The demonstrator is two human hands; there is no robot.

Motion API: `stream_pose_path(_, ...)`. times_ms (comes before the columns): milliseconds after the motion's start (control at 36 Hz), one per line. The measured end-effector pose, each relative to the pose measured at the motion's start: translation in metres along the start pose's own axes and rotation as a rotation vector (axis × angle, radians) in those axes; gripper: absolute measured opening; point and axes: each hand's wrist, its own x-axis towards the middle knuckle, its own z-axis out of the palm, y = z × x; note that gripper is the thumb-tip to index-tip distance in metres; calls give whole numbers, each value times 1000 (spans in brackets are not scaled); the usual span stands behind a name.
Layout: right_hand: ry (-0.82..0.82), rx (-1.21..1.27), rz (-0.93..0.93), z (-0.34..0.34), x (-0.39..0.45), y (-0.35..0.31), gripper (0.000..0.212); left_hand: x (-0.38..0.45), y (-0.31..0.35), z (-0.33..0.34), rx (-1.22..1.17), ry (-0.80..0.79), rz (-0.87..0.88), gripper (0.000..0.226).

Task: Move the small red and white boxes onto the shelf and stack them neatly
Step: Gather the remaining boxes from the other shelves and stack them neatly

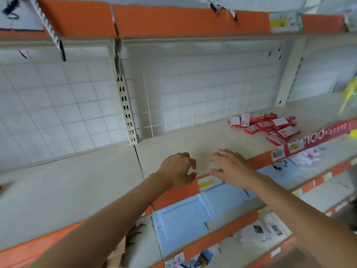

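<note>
On the shelf (77, 180), both hands' fingers (190, 161) loosely curled, empty, red and white boxes (268, 126) well right

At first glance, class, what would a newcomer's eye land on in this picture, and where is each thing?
First, the jumbled heap of small red and white boxes, lying unstacked on the pale shelf to the right. Next, the left hand and right hand in the middle, over the shelf's front edge, fingers spread and holding nothing. The orange shelf strips above and below also catch the eye.
</note>
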Motion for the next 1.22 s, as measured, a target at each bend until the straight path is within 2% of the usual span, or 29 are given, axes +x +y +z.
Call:
stream_pose_path(278,-115,-112,76,-4,37,94,46,115,23,21,-32,-71,87,31)
stream_pose_path(417,-94,-184,125,-21,60,151,46,171,31,25,-57,-22,108,30)
stream_pose_path(583,-146,-188,159,-8,80,195,45,210,33,33,-45,-51,107,30)
stream_pose_path(833,-145,-286,74,-6,125,260,41,245,46,44,-52,-32,21,28)
stream_pose_path(972,-177,-303,8,-7,140,292,46,260,62,46,-49,-24,-49,27)
stream_pose_path(1222,-174,-345,-174,8,156,311,42,255,79,52,-80,36,-217,25)
